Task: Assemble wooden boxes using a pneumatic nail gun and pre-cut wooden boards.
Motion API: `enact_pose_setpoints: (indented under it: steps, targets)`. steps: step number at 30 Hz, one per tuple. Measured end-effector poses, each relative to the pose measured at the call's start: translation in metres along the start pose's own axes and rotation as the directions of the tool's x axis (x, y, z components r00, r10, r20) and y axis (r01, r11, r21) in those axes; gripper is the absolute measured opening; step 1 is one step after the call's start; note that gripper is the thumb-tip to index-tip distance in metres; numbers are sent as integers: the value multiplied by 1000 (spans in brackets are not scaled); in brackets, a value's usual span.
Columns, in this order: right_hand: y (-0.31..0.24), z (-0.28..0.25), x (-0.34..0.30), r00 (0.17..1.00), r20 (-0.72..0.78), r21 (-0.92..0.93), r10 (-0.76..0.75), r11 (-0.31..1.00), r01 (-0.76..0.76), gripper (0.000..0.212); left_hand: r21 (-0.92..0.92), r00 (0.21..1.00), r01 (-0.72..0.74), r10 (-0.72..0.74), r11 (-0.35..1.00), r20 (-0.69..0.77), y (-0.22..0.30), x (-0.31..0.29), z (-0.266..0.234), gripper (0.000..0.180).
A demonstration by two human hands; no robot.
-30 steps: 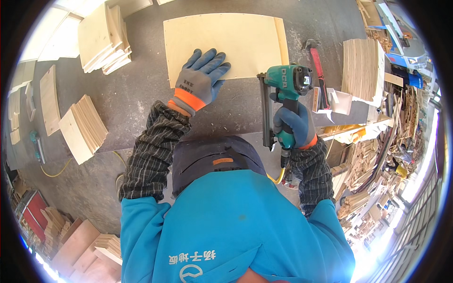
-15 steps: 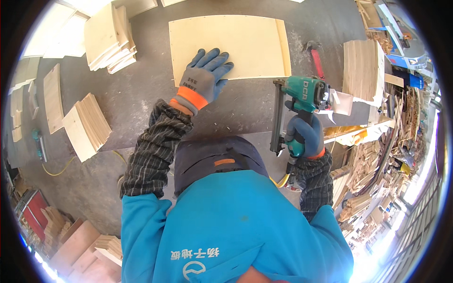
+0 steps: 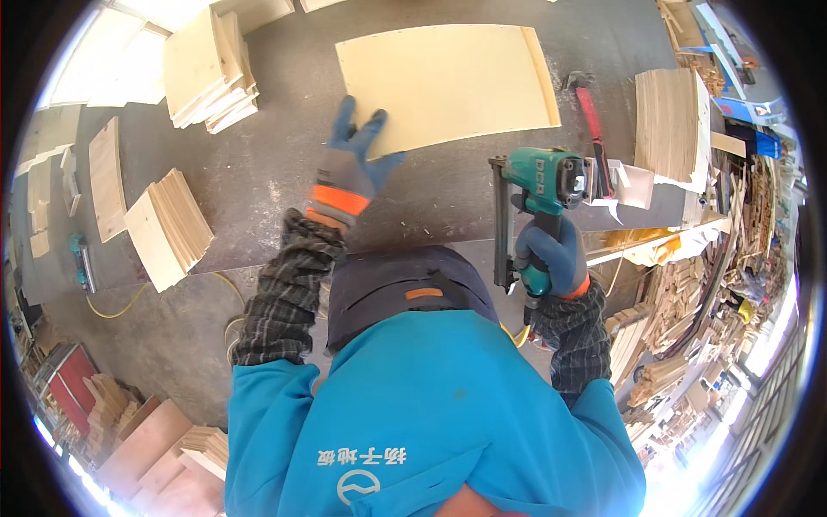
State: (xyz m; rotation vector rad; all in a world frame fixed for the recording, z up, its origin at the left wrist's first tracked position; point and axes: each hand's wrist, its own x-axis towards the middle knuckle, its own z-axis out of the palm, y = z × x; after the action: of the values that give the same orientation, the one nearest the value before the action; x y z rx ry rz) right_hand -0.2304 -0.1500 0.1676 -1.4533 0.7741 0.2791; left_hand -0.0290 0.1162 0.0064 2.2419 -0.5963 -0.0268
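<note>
My left hand (image 3: 349,164), in a blue glove with an orange cuff, lies flat with fingers spread on the near left corner of a pale plywood panel (image 3: 448,82). The panel rests on the grey workbench (image 3: 267,172). My right hand (image 3: 551,258), gloved the same way, grips the handle of a teal nail gun (image 3: 543,181). The gun is held upright off the panel, over the bench's near right edge, with its long magazine (image 3: 500,224) pointing toward me.
A red-handled hammer (image 3: 590,112) lies right of the panel. Stacks of cut boards sit at the far left (image 3: 207,65), near left (image 3: 168,224) and right (image 3: 668,125). A yellow hose (image 3: 129,302) runs on the floor. Scrap wood crowds the right side.
The nail gun in my right hand has come off the panel's right edge and drawn back toward me. My left hand has slid to the panel's near left corner; the panel sits farther away.
</note>
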Motion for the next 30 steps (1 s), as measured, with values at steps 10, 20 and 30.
enact_pose_setpoints:
  steps: [10,20,30]
  targets:
    - [-18,22,29,986,164,-51,-7,999,16,55,69,995,-14,20,997,-93,23,-2,25,64]
    - [-16,29,42,977,214,-62,-6,998,19,55,89,994,-38,47,995,-101,20,-5,28,62]
    - [-15,30,44,980,201,-82,-5,996,22,55,86,991,-62,71,994,-113,18,-5,28,60]
